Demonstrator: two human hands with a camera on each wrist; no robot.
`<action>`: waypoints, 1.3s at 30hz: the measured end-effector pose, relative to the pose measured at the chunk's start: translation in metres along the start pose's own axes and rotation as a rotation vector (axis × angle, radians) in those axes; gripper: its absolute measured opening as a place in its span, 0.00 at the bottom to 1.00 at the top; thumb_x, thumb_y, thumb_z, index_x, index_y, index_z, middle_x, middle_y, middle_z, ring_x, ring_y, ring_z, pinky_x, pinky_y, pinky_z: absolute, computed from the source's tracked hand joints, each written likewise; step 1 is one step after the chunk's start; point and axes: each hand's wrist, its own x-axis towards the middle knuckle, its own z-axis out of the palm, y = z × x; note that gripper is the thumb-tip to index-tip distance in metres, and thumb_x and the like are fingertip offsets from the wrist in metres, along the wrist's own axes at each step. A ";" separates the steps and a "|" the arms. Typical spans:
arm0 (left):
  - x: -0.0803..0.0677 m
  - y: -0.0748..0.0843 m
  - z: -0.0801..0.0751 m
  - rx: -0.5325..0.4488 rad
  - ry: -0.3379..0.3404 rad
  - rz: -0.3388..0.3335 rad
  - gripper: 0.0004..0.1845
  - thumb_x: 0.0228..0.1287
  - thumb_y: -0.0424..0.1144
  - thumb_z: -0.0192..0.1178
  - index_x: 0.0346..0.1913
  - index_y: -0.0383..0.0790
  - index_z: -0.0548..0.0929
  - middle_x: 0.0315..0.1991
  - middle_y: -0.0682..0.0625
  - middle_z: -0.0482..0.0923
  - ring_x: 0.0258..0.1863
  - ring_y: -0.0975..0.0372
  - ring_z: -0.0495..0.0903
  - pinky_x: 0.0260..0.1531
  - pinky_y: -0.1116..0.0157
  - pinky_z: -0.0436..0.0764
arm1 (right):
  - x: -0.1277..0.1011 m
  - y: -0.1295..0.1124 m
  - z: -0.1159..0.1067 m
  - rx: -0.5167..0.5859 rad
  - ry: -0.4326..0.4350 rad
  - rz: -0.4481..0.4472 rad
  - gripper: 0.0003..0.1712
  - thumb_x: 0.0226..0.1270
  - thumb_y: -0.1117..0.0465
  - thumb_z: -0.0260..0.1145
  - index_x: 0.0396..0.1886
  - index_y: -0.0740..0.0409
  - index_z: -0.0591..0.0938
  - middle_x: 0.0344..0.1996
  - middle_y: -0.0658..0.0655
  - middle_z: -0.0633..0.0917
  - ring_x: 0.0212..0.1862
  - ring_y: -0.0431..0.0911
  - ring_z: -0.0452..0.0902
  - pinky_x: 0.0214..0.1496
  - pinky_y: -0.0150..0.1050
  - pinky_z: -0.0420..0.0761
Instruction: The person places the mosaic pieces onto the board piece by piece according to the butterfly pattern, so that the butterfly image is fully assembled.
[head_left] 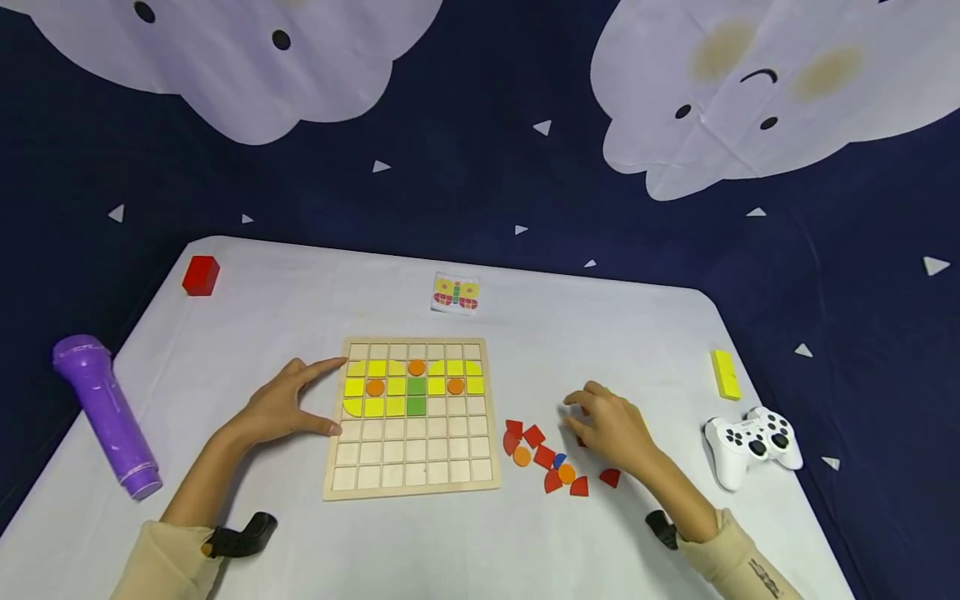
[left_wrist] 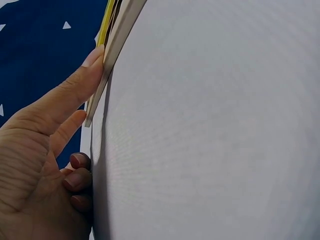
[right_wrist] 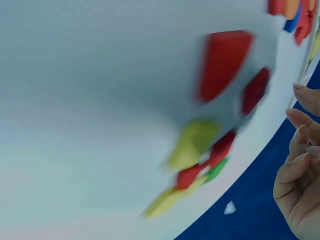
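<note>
The wooden grid board lies flat on the white table, partly filled with yellow, orange and green tiles in its upper rows. The left hand rests at the board's left edge, fingers straight, index finger and thumb touching the frame; the left wrist view shows the index fingertip pressed against the board's side. The right hand hovers over the loose pile of red and orange pieces just right of the board, fingers loosely curled; whether it holds a piece cannot be told. A pattern card lies beyond the board.
</note>
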 end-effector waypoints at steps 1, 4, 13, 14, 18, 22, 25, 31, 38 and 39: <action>0.000 0.000 0.000 0.003 0.000 0.000 0.58 0.34 0.55 0.82 0.74 0.49 0.66 0.38 0.44 0.64 0.34 0.56 0.64 0.30 0.61 0.64 | -0.006 0.005 -0.002 -0.004 0.001 0.013 0.13 0.55 0.61 0.76 0.40 0.60 0.88 0.26 0.50 0.74 0.25 0.39 0.65 0.27 0.33 0.67; -0.001 0.000 -0.002 0.009 0.002 -0.001 0.58 0.34 0.55 0.82 0.74 0.49 0.66 0.38 0.44 0.64 0.34 0.56 0.65 0.30 0.61 0.64 | -0.021 0.017 -0.006 -0.015 0.003 0.052 0.12 0.54 0.62 0.76 0.39 0.59 0.88 0.26 0.48 0.74 0.26 0.38 0.65 0.27 0.33 0.66; -0.004 -0.005 -0.003 0.029 0.006 -0.007 0.58 0.35 0.57 0.81 0.74 0.49 0.66 0.38 0.45 0.64 0.34 0.56 0.65 0.32 0.60 0.64 | -0.046 0.036 -0.010 -0.044 0.036 0.107 0.14 0.48 0.60 0.80 0.36 0.57 0.87 0.26 0.48 0.73 0.26 0.38 0.65 0.27 0.34 0.66; -0.004 -0.005 -0.004 0.030 0.008 -0.007 0.58 0.35 0.57 0.81 0.74 0.49 0.66 0.38 0.45 0.64 0.34 0.56 0.65 0.32 0.60 0.64 | -0.048 0.038 -0.010 -0.047 0.037 0.113 0.15 0.48 0.59 0.80 0.36 0.56 0.88 0.26 0.48 0.73 0.26 0.38 0.65 0.26 0.34 0.66; -0.004 -0.005 -0.004 0.025 0.012 -0.003 0.58 0.35 0.56 0.81 0.74 0.49 0.66 0.38 0.44 0.64 0.34 0.56 0.65 0.31 0.60 0.64 | -0.055 0.044 -0.009 -0.051 0.021 0.151 0.17 0.46 0.58 0.81 0.37 0.56 0.88 0.26 0.48 0.73 0.26 0.39 0.66 0.26 0.34 0.66; -0.004 -0.004 -0.003 0.015 0.011 -0.003 0.58 0.34 0.56 0.81 0.74 0.48 0.66 0.37 0.44 0.64 0.34 0.56 0.64 0.31 0.60 0.64 | -0.060 0.047 -0.008 -0.056 0.017 0.175 0.17 0.46 0.58 0.81 0.36 0.59 0.88 0.25 0.48 0.72 0.26 0.40 0.65 0.26 0.35 0.64; -0.004 -0.003 -0.003 0.013 0.010 -0.001 0.58 0.34 0.56 0.82 0.74 0.48 0.66 0.37 0.44 0.64 0.34 0.56 0.64 0.31 0.61 0.64 | -0.062 0.049 -0.008 -0.056 0.028 0.192 0.14 0.47 0.59 0.80 0.33 0.59 0.88 0.24 0.48 0.72 0.25 0.41 0.65 0.25 0.36 0.64; -0.003 -0.001 -0.002 0.013 0.006 0.002 0.58 0.34 0.55 0.82 0.74 0.48 0.66 0.37 0.44 0.64 0.34 0.56 0.65 0.31 0.61 0.64 | -0.063 0.049 -0.007 -0.024 0.008 0.236 0.10 0.50 0.60 0.77 0.30 0.60 0.87 0.24 0.49 0.72 0.26 0.42 0.66 0.26 0.37 0.64; -0.001 0.000 -0.001 0.010 -0.001 0.010 0.58 0.34 0.56 0.81 0.74 0.48 0.67 0.38 0.44 0.64 0.34 0.56 0.64 0.31 0.61 0.64 | -0.060 0.047 -0.005 -0.031 0.010 0.243 0.10 0.48 0.58 0.76 0.29 0.59 0.87 0.22 0.48 0.70 0.24 0.41 0.64 0.25 0.35 0.62; -0.001 0.000 -0.001 0.013 0.000 0.008 0.58 0.34 0.56 0.81 0.74 0.48 0.66 0.38 0.44 0.64 0.34 0.56 0.64 0.31 0.61 0.64 | -0.059 0.045 -0.006 -0.030 0.020 0.232 0.10 0.49 0.58 0.76 0.29 0.59 0.87 0.22 0.48 0.70 0.24 0.40 0.64 0.25 0.35 0.62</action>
